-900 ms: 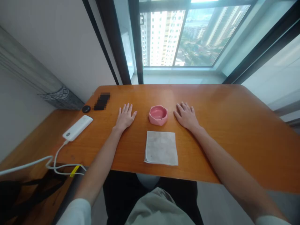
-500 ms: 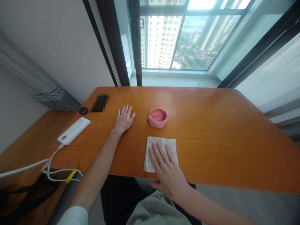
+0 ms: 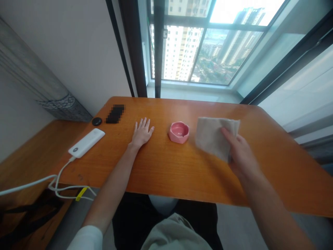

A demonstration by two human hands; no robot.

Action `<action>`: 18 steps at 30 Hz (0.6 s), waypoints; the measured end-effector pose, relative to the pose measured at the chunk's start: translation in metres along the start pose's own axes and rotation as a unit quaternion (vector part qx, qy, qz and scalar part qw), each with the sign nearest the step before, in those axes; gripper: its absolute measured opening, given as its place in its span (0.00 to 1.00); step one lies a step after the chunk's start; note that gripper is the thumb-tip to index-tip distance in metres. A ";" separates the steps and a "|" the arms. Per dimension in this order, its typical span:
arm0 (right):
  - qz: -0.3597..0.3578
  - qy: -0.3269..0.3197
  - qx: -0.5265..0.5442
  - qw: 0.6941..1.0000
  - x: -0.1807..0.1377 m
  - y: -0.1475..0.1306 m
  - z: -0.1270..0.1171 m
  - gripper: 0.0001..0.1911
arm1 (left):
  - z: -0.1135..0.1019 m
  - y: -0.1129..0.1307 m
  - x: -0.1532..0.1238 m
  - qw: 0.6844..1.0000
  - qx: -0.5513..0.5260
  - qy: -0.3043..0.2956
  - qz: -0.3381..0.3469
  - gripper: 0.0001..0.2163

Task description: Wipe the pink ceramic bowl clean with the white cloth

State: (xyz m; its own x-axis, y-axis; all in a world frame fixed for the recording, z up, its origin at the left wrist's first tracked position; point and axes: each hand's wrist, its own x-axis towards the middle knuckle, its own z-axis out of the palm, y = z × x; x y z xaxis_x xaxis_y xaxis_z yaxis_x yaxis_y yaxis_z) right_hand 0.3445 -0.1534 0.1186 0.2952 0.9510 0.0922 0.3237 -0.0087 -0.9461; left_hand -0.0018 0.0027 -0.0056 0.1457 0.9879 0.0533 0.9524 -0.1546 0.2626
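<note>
- Count: one square grey-beige cloth (image 3: 213,137); one pink ceramic ashtray with a notched rim (image 3: 178,132); one white oblong power bank (image 3: 86,142) with one white cable (image 3: 39,180); one small black round disc (image 3: 96,121); one dark flat item, pixelated (image 3: 114,114); two hands.
- The orange-brown wooden desk (image 3: 182,166) carries all of these. Its near edge runs across the lower part of the view; its far edge runs just below the window sill.
- Open room: the desk surface right of the cloth and the broad strip in front of the ashtray, towards the near edge, are bare wood. The power bank, disc and dark item are grouped at the far left corner, well apart from the ashtray.
- The white cable leaves the power bank, passes over the left desk edge and hangs in loops below it.
- Left hand (image 3: 141,133): flat on the desk, palm down, fingers spread and holding nothing, left of the ashtray and not touching it.
- Right hand (image 3: 240,154): fingers (image 3: 227,133) closed on the right edge of the cloth, gripping it.
- The cloth is lifted off the desk, hanging spread out, just right of the ashtray. Whether its left edge touches the ashtray cannot be determined.
</note>
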 end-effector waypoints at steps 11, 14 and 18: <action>-0.417 -0.300 -0.410 0.754 0.056 0.031 0.084 0.40 | -0.003 0.001 -0.002 1.000 -0.004 -0.002 -0.001 0.33; -0.424 -0.293 -0.430 0.742 0.063 0.030 0.083 0.48 | -0.001 0.000 -0.001 1.000 -0.008 0.003 0.000 0.33; -0.413 -0.279 -0.477 0.724 0.065 0.025 0.091 0.48 | -0.003 0.002 -0.002 1.000 -0.006 0.000 -0.003 0.34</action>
State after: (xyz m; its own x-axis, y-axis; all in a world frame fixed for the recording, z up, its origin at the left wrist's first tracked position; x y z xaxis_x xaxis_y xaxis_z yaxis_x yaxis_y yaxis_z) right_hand 0.2900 -0.0638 0.0729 -0.6767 0.7278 0.1117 0.7343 0.6782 0.0297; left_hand -0.0014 0.0007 -0.0020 0.1397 0.9888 0.0526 0.9501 -0.1488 0.2741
